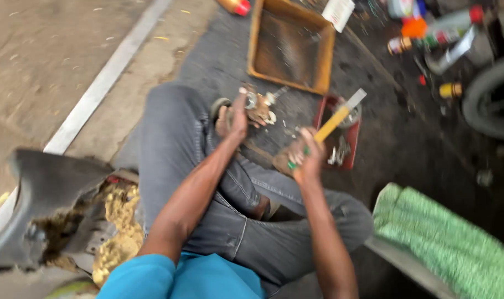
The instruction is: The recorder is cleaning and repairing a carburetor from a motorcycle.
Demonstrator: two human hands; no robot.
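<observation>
I sit on the ground with my knees bent, in grey jeans. My left hand (238, 117) rests on a small greasy metal part (259, 107) lying on the dark floor just past my knee and steadies it. My right hand (306, 156) grips the yellow handle of a hammer (337, 119), whose metal head points up and to the right, raised a little to the right of the part. The picture is blurred by motion.
An orange-rimmed metal tray (256, 39) stands beyond the part. A small red tray (352, 149) with metal bits lies under the hammer. Bottles and cans (429, 33) and a tyre (487, 99) crowd the upper right. Green cloth (445, 238) lies right; a torn black seat (47, 205) lies left.
</observation>
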